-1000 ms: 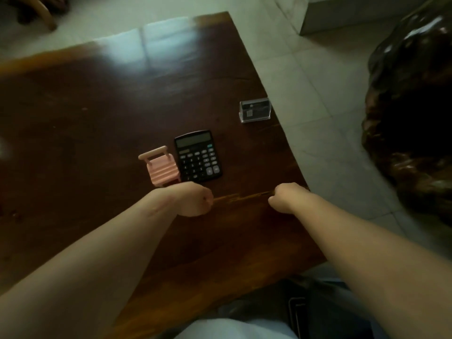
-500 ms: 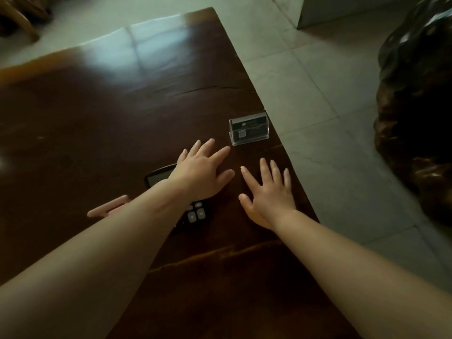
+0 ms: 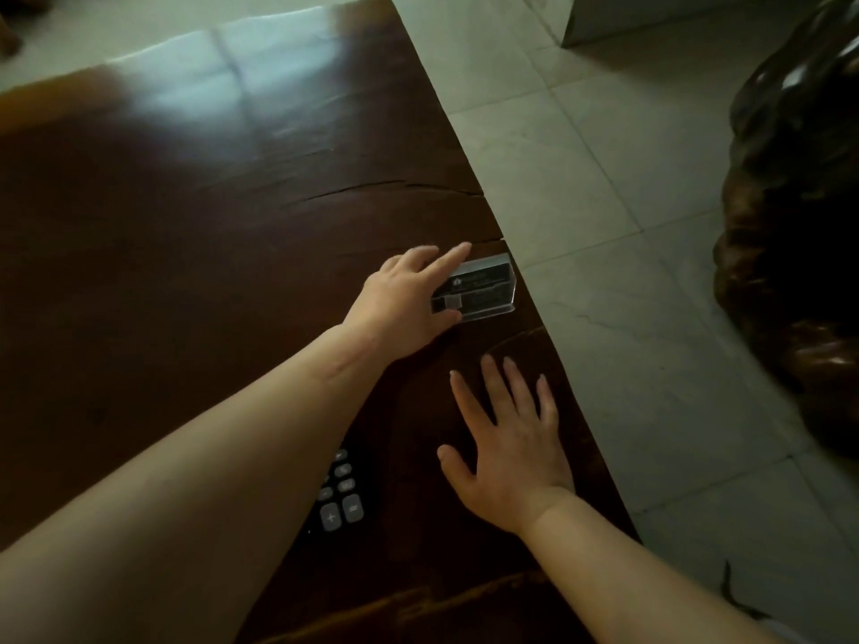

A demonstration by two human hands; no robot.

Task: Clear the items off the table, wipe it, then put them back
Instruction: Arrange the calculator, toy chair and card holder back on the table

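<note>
A clear plastic card holder (image 3: 485, 290) stands on the dark wooden table (image 3: 186, 225), close to its right edge. My left hand (image 3: 404, 309) spans the holder's left end, fingers behind it and thumb at its front, and the holder rests on the table. My right hand (image 3: 511, 448) lies flat on the tabletop nearer to me, fingers spread, holding nothing. A black calculator (image 3: 341, 499) shows only its lower right keys from under my left forearm. The pink stand is hidden.
The table's right edge runs diagonally just past the holder, with pale floor tiles (image 3: 627, 271) beyond it. A large dark carved wooden piece (image 3: 790, 225) stands on the floor at the right. A crack crosses the tabletop above the holder.
My left hand has left the calculator and reached forward to the card holder. My right hand has stayed flat near the table's right edge. The view has shifted forward.
</note>
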